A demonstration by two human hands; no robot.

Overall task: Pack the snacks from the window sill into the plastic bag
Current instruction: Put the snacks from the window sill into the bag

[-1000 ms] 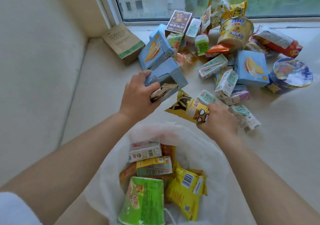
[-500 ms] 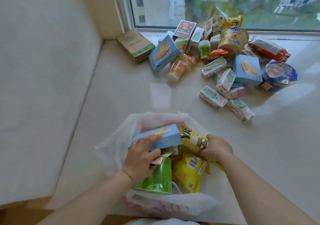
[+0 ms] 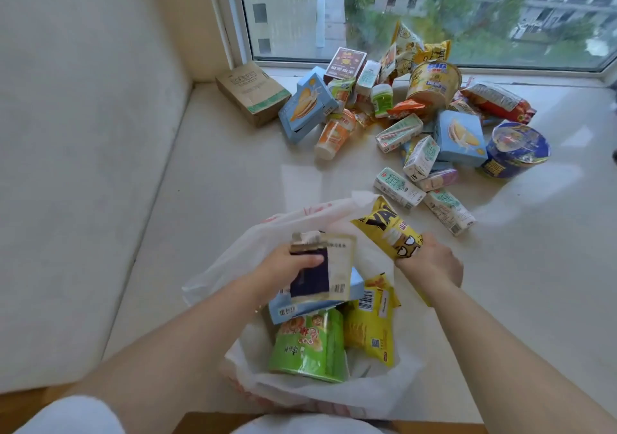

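The white plastic bag [image 3: 374,397] lies open on the sill's near edge, holding a green cup [image 3: 309,346], a yellow packet [image 3: 370,325] and a blue box [image 3: 355,285]. My left hand [image 3: 283,268] grips a beige and dark pouch [image 3: 329,268] over the bag's mouth. My right hand [image 3: 430,263] holds a yellow chip bag [image 3: 387,226] at the bag's far right rim. Further back a pile of snacks remains: a blue biscuit box [image 3: 307,104], an orange cup [image 3: 334,134], a big yellow noodle cup [image 3: 432,83], a blue noodle bowl [image 3: 516,149] and small drink cartons [image 3: 399,188].
A brown cardboard box [image 3: 253,91] sits in the sill's back left corner. The window [image 3: 417,9] runs along the back. A padded white wall [image 3: 76,153] bounds the left side. Bare sill surface [image 3: 233,183] stretches between the bag and the pile.
Both hands came from the pile back to the bag. The blue box left my left hand and now lies inside; my left hand keeps the pouch. The yellow chip bag tilted upright.
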